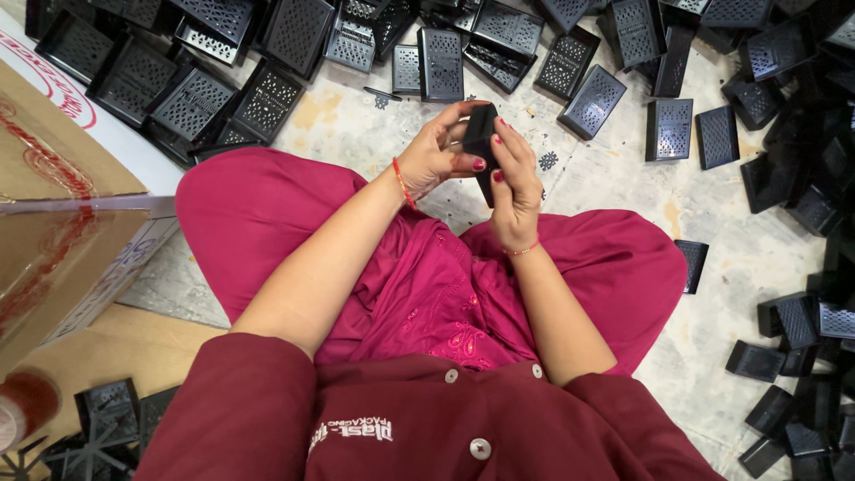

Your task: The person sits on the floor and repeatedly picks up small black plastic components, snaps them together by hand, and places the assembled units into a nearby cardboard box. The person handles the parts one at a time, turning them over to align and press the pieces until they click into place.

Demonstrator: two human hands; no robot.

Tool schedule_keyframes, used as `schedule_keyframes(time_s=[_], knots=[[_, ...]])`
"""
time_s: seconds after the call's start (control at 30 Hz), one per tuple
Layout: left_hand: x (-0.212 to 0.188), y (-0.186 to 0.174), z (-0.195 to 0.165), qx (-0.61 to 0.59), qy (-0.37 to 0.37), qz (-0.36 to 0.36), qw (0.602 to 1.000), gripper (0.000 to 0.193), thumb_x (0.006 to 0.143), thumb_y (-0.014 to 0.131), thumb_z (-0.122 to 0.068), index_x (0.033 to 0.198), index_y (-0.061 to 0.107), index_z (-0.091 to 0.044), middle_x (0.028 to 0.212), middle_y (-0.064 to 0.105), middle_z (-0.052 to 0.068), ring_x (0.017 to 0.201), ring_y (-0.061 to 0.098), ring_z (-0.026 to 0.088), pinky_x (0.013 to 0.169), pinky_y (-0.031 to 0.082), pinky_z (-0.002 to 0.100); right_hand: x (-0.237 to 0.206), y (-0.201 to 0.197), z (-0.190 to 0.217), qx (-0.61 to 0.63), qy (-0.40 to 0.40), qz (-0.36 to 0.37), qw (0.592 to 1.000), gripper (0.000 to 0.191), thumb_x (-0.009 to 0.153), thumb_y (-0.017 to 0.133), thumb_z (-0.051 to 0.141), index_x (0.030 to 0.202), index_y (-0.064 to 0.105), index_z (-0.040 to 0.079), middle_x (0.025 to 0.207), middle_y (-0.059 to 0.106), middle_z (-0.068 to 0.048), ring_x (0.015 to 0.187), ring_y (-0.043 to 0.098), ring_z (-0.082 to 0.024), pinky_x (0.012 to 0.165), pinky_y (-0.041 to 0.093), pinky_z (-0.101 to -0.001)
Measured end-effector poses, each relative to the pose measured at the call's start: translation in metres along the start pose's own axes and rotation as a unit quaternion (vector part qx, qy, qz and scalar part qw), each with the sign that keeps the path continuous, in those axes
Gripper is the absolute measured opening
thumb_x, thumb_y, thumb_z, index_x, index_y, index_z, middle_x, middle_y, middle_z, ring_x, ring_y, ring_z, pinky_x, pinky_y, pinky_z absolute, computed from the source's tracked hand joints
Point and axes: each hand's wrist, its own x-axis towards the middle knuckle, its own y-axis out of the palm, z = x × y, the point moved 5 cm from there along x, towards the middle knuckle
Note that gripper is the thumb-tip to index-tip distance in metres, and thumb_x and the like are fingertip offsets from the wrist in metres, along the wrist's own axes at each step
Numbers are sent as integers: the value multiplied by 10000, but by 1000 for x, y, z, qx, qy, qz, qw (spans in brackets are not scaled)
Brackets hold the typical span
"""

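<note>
A pale, worn stone floor [614, 191] with yellowish stains fills the view from above, seen past the lap of a person sitting cross-legged in magenta trousers [267, 214] and a dark red buttoned top [427, 419]. Along the far edge of the floor lies a wide heap of black perforated plastic boxes [267, 53], tumbled at all angles, and more of the same boxes [802, 338] trail down the right edge towards the near right corner. At the left edge stands a large brown cardboard carton [53, 205] sealed with red-printed tape, resting on a flat sheet of cardboard [125, 347]. At the near left corner sit a few more black pieces [107, 414] and a roll of brown tape [22, 405], only partly in view. One lone box [692, 264] lies just beside the person's right knee.

Both hands meet above the middle of the lap, over the floor in front of the knees. Between them is a small black plastic part [482, 142], held upright. The left hand [434, 156], with a red thread at the wrist, has its fingers curled round the part's left side and top. The right hand [515, 191], with red-painted nails, closes its fingers against the part's right side and front face. Both hands grip it firmly
</note>
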Motion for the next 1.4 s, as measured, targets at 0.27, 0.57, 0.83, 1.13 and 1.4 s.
schedule_keyframes(time_s=[0.27, 0.57, 0.83, 1.13, 1.4], knots=[[0, -2, 1, 54, 32, -4, 998, 821, 804, 847, 43, 1512, 457, -100, 1348, 649, 67, 1226, 651, 168, 1034, 591, 364, 0, -1, 0, -2, -13, 8, 1000, 422, 1014, 477, 10, 1415, 606, 28, 1555, 538, -167, 1505, 468, -337, 1299, 305, -438], [0, -4, 0, 8, 4, 10, 1000, 784, 860, 806, -9, 1527, 418, -150, 1416, 584, 86, 1261, 645, 242, 1029, 599, 460, 10, 7, 19, 1, 5, 82, 997, 690, 1074, 351, 472, 1611, 412, 43, 1721, 329, -162, 1612, 266, -328, 1316, 187, -439], [5, -10, -20, -155, 68, 21, 985, 637, 960, 730, -248, 1505, 401, -250, 1443, 564, 179, 1314, 612, 353, 1072, 566, 558, 15, -10, 16, -28, -36, -8, 999, 775, 980, 733, 353, 1578, 357, 34, 1627, 388, -197, 1543, 376, -345, 1258, 366, -422], [4, -21, -16, -192, 17, 7, 981, 553, 1011, 690, -373, 1487, 469, -199, 1476, 564, 187, 1350, 617, 360, 1147, 538, 533, 7, -7, -9, -151, -21, -84, 985, 372, 960, 778, -24, 1310, 657, 12, 1271, 731, -161, 1140, 760, -287, 952, 602, -348], [24, -55, 20, 123, -47, -137, 982, 533, 903, 635, -578, 1231, 522, -174, 1167, 675, 57, 1038, 719, 268, 843, 607, 452, -7, 4, -7, -183, -55, -79, 978, 458, 976, 741, 85, 1382, 541, 12, 1200, 692, -231, 1032, 724, -406, 884, 584, -385]])
